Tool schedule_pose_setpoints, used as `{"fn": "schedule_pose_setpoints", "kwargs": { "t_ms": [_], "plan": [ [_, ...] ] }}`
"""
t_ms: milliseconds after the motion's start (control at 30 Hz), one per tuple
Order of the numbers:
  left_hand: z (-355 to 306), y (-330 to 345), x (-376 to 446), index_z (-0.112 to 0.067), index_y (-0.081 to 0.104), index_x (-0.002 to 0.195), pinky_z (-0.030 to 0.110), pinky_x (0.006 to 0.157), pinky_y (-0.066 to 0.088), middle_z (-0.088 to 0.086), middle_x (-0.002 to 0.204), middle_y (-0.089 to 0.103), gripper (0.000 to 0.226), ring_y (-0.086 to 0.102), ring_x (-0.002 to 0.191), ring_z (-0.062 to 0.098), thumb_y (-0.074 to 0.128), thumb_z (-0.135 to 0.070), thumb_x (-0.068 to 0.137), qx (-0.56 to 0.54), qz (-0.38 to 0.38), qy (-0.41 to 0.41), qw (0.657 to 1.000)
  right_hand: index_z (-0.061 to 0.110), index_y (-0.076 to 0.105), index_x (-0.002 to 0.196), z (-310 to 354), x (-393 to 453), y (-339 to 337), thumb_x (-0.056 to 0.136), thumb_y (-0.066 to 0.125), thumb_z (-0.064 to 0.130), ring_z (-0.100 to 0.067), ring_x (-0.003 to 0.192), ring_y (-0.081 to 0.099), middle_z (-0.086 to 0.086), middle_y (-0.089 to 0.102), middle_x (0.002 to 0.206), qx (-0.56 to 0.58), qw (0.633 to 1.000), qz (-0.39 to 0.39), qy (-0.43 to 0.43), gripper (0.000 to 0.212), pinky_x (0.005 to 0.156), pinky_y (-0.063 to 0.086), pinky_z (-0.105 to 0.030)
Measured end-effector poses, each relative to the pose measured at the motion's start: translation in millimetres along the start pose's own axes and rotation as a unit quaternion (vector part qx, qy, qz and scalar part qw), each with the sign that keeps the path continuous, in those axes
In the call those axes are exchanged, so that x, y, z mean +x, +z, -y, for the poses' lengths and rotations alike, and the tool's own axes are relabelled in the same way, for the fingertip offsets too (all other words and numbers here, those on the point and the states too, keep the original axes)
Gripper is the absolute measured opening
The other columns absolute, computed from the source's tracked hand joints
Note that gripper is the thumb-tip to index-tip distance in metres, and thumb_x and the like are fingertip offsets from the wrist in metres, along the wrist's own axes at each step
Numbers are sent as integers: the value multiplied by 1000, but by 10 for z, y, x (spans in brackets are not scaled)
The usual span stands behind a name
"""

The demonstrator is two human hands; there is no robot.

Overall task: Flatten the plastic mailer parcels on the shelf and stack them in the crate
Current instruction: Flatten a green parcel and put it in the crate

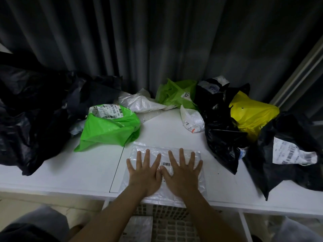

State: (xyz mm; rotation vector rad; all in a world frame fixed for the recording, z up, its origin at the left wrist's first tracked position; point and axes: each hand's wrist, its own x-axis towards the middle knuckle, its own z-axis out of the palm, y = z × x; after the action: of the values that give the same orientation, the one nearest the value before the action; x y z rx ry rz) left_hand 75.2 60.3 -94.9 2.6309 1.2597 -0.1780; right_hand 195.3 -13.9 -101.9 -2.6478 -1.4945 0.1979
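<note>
Pressing down with both palms, the person flattens a clear plastic mailer (164,170) at the front edge of the white shelf (70,173). The left hand (145,172) and the right hand (183,172) lie side by side on it, fingers straight and spread, gripping nothing. The mailer's near edge hangs a little over the shelf edge, and the crate (167,222) stands directly below it, equally near to both hands. Crumpled parcels wait behind.
</note>
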Motion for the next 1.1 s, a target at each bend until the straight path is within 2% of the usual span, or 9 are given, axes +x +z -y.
{"fn": "schedule_pose_setpoints", "kwargs": {
  "t_ms": [167,300,367,467,567,667,733,867,1100],
  "plan": [
    [47,12,119,-39,-10,150,60,111,-15,4,157,-25,81,-28,141,34,-17,-57,71,1,-31,3,1000,47,-3,148,-14,5,13,61,-24,79,-39,143,-19,1,-12,161,20,1000,-4,-3,95,106,-20,-62],
    [39,34,113,-40,-9,149,61,111,-14,3,157,-22,85,-25,142,33,-19,-56,67,0,-38,1,999,47,-6,148,8,15,-41,56,-28,83,-39,143,-19,1,-14,160,7,1000,28,4,101,108,-18,-63],
    [37,40,107,-40,-9,149,61,111,-13,3,157,-22,84,-25,142,33,-19,-56,68,0,-44,-1,999,47,-7,148,-19,28,-122,69,-10,86,-39,143,-21,1,-17,160,4,998,58,-2,88,109,-17,-63],
    [38,45,106,-40,-10,149,61,111,-13,4,157,-21,82,-25,142,34,-19,-56,69,1,-54,-1,999,48,-10,147,-122,-96,-194,86,14,76,-37,141,-27,2,-23,158,-3,997,65,-44,71,108,-22,-59],
    [42,48,102,-39,-8,150,61,112,-12,4,158,-19,82,-23,143,34,-19,-56,70,6,-58,-3,998,49,-6,148,-195,-332,-71,83,4,77,-36,142,-26,3,-22,157,-1,997,25,-77,71,108,-21,-59],
    [45,55,92,-39,-7,150,61,112,-11,4,159,-16,83,-21,144,34,-18,-56,70,3,-58,-1,998,45,18,149,-174,-415,24,87,6,76,-42,145,4,-1,9,159,1,997,24,-72,70,108,-7,-61],
    [55,46,99,-40,-6,150,61,111,-12,5,159,-17,83,-22,143,33,-18,-59,71,-7,-53,6,999,44,22,148,-163,-399,26,87,7,75,-43,144,11,-2,16,159,-3,998,12,-64,70,108,-4,-61],
    [76,-16,44,-44,-3,149,57,108,-21,4,158,-21,83,-31,140,30,-18,-67,71,-41,-34,34,998,49,-2,147,-181,-411,-1,76,-8,79,-36,144,-18,4,-14,158,-10,997,-5,-74,78,109,-18,-59],
    [26,152,-355,-40,-11,149,58,110,-18,3,158,-21,78,-27,142,31,-17,-62,74,-15,-58,19,998,50,-11,146,-177,-425,-7,70,-16,76,-35,143,-22,4,-16,159,-21,998,13,-64,80,111,-13,-61]
  ]
}}
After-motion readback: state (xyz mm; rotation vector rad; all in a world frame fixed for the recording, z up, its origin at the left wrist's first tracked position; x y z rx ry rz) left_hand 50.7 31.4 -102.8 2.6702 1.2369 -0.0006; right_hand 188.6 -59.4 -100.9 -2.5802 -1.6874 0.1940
